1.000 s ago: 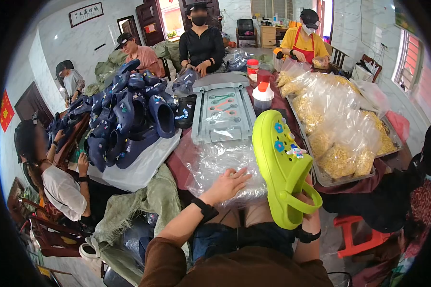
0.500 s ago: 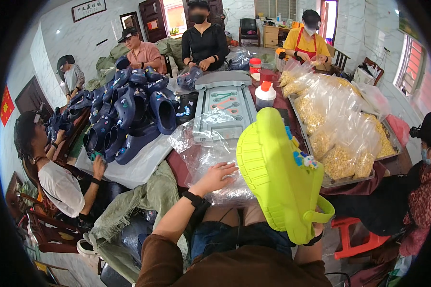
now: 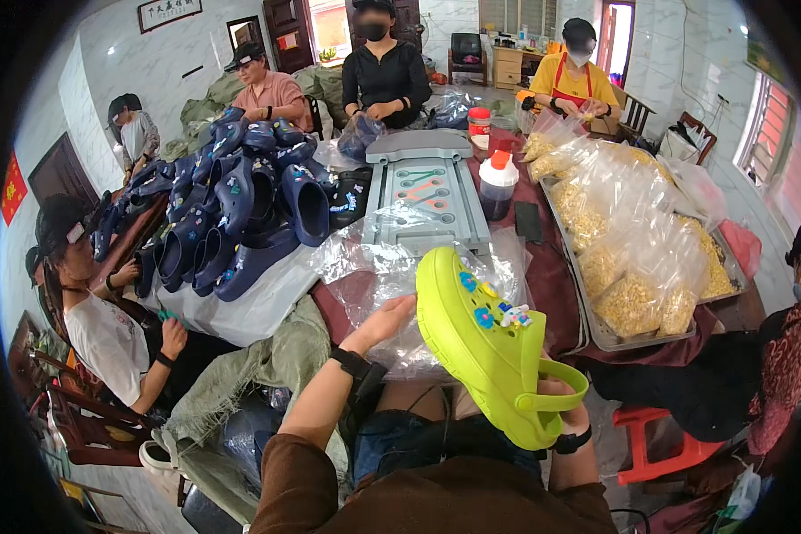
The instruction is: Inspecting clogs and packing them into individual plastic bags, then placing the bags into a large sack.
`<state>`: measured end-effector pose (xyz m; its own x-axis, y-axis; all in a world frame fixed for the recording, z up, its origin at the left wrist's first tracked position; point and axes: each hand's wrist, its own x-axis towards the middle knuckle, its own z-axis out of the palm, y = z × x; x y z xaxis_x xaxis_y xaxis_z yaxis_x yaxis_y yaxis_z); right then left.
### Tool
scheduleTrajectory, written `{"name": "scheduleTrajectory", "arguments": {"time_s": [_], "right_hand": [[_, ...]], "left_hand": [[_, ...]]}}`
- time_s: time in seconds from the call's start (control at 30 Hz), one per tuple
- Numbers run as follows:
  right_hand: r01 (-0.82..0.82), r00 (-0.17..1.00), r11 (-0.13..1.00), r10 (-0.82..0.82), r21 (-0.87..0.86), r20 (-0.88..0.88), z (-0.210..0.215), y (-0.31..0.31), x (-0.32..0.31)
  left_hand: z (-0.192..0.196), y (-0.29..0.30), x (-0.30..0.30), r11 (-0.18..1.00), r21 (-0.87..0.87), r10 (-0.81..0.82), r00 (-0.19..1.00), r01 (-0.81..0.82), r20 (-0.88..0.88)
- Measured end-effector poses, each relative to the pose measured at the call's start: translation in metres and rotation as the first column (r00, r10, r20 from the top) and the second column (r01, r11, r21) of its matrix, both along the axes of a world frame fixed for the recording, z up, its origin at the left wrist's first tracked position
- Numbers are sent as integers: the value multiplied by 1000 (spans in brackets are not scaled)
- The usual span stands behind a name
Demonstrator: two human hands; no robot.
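Observation:
In front of me is a lime-green clog (image 3: 472,338), tilted with its toe pointing up and away. Blue, yellow and white charms sit on its upper. My right hand (image 3: 562,402) grips it at the heel, partly covered by the heel strap. At the toe end, my left hand (image 3: 384,322) holds the clog's left side, its fingertips hidden behind the sole. Clear plastic bags (image 3: 356,267) lie on the table just beyond the shoe.
A heap of navy clogs (image 3: 231,205) covers the table's left. Ahead lies a grey plastic board (image 3: 423,191), with a red-capped bottle (image 3: 498,178) beside it. Bags of yellow pieces fill a metal tray (image 3: 618,340) at right. Several people work around the table.
The clog has turned from its ribbed sole to its charm-covered upper and come slightly lower. My left hand, earlier spread open beside it, now touches its toe end.

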<state>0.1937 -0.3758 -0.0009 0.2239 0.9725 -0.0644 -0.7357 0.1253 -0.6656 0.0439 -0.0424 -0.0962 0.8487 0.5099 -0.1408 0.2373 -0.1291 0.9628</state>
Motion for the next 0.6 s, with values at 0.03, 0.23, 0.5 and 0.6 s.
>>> {"name": "scheduleTrajectory", "arguments": {"time_s": [0.03, 0.23, 0.5, 0.6], "right_hand": [[-1, 1000, 1000, 1, 0, 0, -4, 1, 1], [-8, 877, 999, -8, 33, 481, -24, 10, 11], [154, 193, 984, -115, 86, 974, -36, 4, 17], [200, 20, 970, -142, 135, 990, -29, 4, 17]], "left_hand": [[1, 2, -2, 998, 59, 13, 999, -15, 44], [34, -11, -10, 997, 49, -69, 980, 60, 189], [68, -2, -20, 958, -126, -241, 961, 259, 139], [73, -5, -24, 965, -108, -223, 964, 239, 145]]}}
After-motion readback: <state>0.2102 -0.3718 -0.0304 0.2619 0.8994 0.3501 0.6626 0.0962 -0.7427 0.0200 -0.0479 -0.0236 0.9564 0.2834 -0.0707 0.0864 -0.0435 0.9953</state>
